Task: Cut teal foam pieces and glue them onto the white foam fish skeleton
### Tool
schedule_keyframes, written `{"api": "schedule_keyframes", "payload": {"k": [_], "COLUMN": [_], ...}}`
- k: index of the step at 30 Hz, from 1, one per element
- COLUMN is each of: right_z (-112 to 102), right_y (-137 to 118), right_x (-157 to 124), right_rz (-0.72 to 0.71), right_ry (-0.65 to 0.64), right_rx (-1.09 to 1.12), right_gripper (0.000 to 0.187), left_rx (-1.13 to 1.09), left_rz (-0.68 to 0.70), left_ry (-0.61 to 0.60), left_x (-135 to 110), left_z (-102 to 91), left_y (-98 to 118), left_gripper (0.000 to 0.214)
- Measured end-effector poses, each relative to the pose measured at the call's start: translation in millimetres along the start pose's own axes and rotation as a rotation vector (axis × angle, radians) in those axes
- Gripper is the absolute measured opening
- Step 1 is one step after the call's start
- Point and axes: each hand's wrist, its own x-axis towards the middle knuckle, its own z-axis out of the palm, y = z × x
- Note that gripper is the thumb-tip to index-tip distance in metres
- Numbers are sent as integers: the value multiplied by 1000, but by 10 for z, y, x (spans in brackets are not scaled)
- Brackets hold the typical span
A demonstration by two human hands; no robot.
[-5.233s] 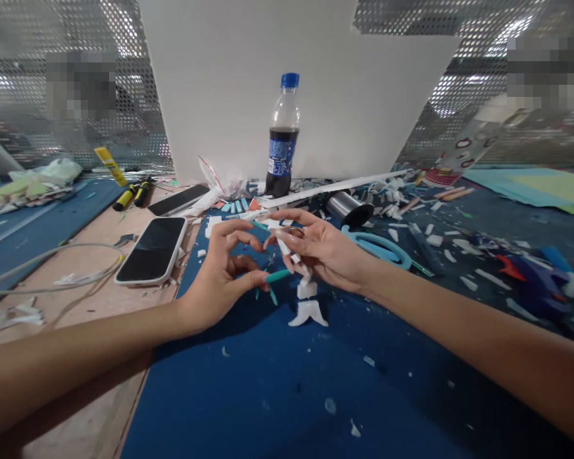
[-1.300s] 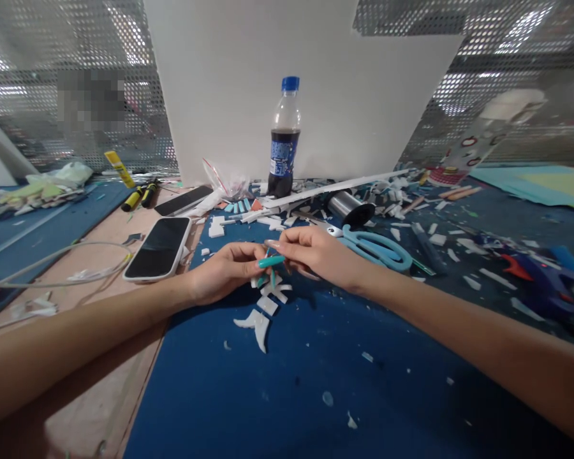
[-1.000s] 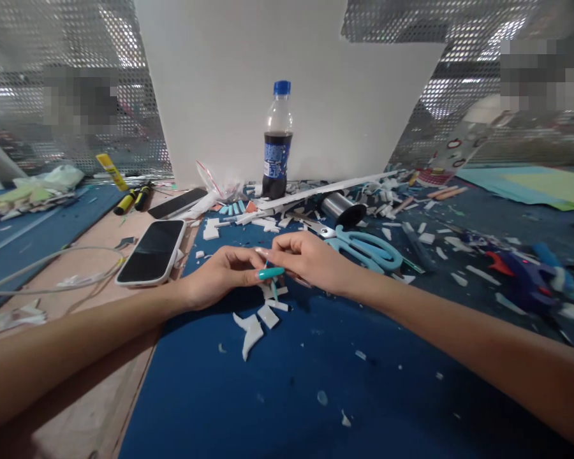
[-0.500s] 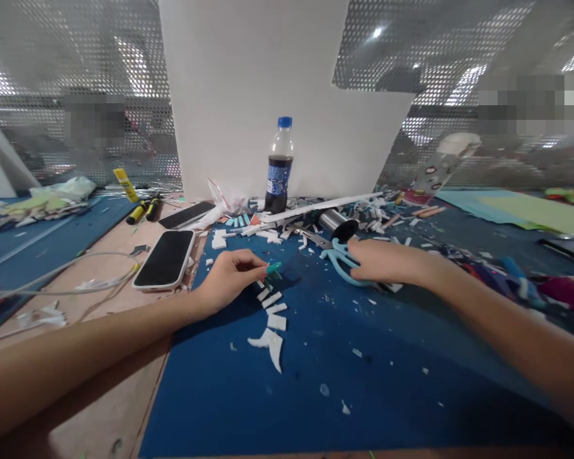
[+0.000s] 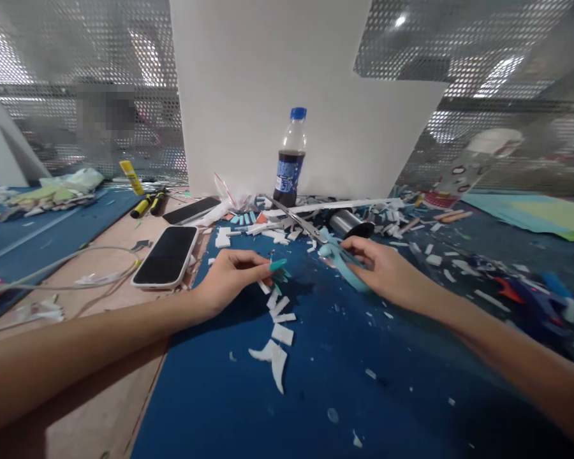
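My left hand (image 5: 236,277) pinches a small teal piece (image 5: 278,264) between thumb and fingertips, above the blue mat (image 5: 363,408). Below it trails a row of white foam pieces (image 5: 282,334), ending in a white tail-shaped piece (image 5: 273,362); whether the teal piece is joined to them I cannot tell. My right hand (image 5: 382,268) is closed on the light blue handles of a pair of scissors (image 5: 337,255). Their metal blades point up and to the left, over the white scraps.
A bottle of dark drink (image 5: 289,162) stands at the back before a white board (image 5: 268,76). A metallic spool (image 5: 347,223) lies among white scraps. On the left are a phone (image 5: 166,258), a cable (image 5: 95,250) and a glue stick (image 5: 131,177); a tumbler (image 5: 469,169) leans at the right.
My right hand has lifted the scissors off the mat, and their blades now point further up. My left hand keeps its pinch on the teal piece. The view has shifted slightly.
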Motion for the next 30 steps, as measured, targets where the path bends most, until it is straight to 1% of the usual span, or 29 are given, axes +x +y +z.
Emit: {"api": "schedule_keyframes", "payload": {"k": [2,5,7,11,15,20,26,30], "right_z": [64,129,167,251,301,306,308,299], "right_y": [-53,-80,-63,-4,23,33,89,101], "right_x": [-18,-22,-18,-30,-58,-53,-42,-47], "right_rz": [50,32,-31,-206,-301,-364,-375,-356], "right_ry": [-4,51,86,164,220,304,281,280], "right_rx": [18,-64,-145,-247,-316,-382,-412,-385], "right_gripper": [25,35,35,21,17,13,13,9], "left_rx": [-84,-187,-234,-264,-236,-219,-215,-217], "left_rz": [-24,-75,-117,-173,-150,-121,-83,-104], "left_ry": [-24,-64,-82,-113,-131,-136,-151,-147], "left_x": [8,23,32,46,51,54,56,57], "left_z": [-15,-34,-39,-48,-63,-69,-74,-65], "left_y": [-30,-65,-72,-68,-75,-77,-85,-80], "left_gripper": [18,16,16,16,11,10,9,10]}}
